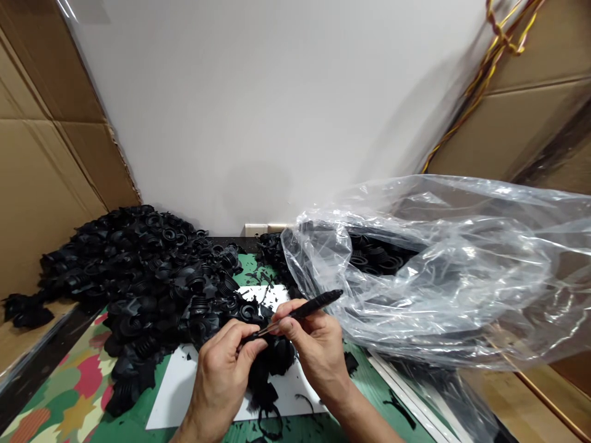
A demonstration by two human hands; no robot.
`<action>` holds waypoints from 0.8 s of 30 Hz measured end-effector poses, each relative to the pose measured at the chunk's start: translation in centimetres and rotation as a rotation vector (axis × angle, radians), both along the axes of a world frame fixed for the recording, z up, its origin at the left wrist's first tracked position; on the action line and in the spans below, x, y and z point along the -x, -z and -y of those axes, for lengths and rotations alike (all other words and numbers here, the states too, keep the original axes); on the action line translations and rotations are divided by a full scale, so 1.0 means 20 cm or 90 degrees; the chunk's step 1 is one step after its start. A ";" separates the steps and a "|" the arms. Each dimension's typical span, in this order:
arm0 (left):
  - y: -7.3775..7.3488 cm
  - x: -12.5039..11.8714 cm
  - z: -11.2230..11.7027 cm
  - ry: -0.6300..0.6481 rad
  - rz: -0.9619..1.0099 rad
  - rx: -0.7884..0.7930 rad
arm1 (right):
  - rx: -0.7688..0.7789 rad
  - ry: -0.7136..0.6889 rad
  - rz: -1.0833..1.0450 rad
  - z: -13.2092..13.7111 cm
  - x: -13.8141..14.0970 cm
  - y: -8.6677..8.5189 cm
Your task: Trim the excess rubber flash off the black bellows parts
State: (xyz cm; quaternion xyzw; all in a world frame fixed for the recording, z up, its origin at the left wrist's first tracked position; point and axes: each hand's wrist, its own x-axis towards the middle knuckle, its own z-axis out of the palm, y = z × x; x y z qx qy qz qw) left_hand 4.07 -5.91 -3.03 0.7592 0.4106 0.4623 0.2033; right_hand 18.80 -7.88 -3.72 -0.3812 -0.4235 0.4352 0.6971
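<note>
My left hand (pixel 229 366) is closed, pinching a small black rubber part (pixel 252 337) between thumb and forefinger; most of it is hidden by the fingers. In my right hand (pixel 314 344) is a pen-shaped tool (pixel 318 303) with a dark handle and a thin metal end. That metal end meets the rubber part at my left fingertips; whether it is a blade cannot be made out. Beneath both hands lies a white sheet (pixel 170 394), strewn with black scraps and several loose rubber pieces (pixel 263 394).
A large heap of black ribbed rubber parts (pixel 152 264) rises on the left. To the right, a clear plastic bag (pixel 462 295) holds more black parts. Cardboard (pixel 41 154) stands at both sides, a pale wall (pixel 277 111) behind. The tabletop (pixel 369 394) is green.
</note>
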 end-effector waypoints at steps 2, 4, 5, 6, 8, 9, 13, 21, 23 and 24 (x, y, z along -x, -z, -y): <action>0.00 0.00 0.00 0.001 0.000 -0.020 | 0.006 -0.004 0.003 0.00 0.00 0.00; 0.00 0.00 0.00 0.001 -0.003 -0.040 | 0.009 -0.004 0.007 0.00 0.00 0.00; 0.00 0.00 0.00 0.002 -0.005 -0.050 | 0.010 -0.002 0.008 0.00 0.00 -0.01; 0.00 0.00 0.00 0.003 -0.007 -0.060 | 0.013 -0.001 0.009 0.00 0.00 -0.01; 0.01 0.00 0.00 0.005 -0.011 -0.074 | 0.022 0.003 0.009 0.00 0.00 -0.02; 0.01 0.00 0.01 0.006 -0.014 -0.079 | 0.028 0.005 0.007 0.00 0.00 -0.02; 0.03 0.00 0.01 0.030 -0.030 -0.093 | 0.077 -0.007 -0.042 -0.01 0.01 -0.04; 0.02 0.00 0.00 -0.003 -0.020 -0.089 | 0.071 -0.195 -0.182 -0.01 -0.03 -0.06; 0.01 0.00 0.00 -0.002 -0.009 -0.093 | 0.042 -0.134 -0.163 -0.02 -0.07 -0.07; 0.01 0.00 0.00 0.000 -0.004 -0.096 | 0.028 -0.111 -0.148 -0.02 -0.08 -0.07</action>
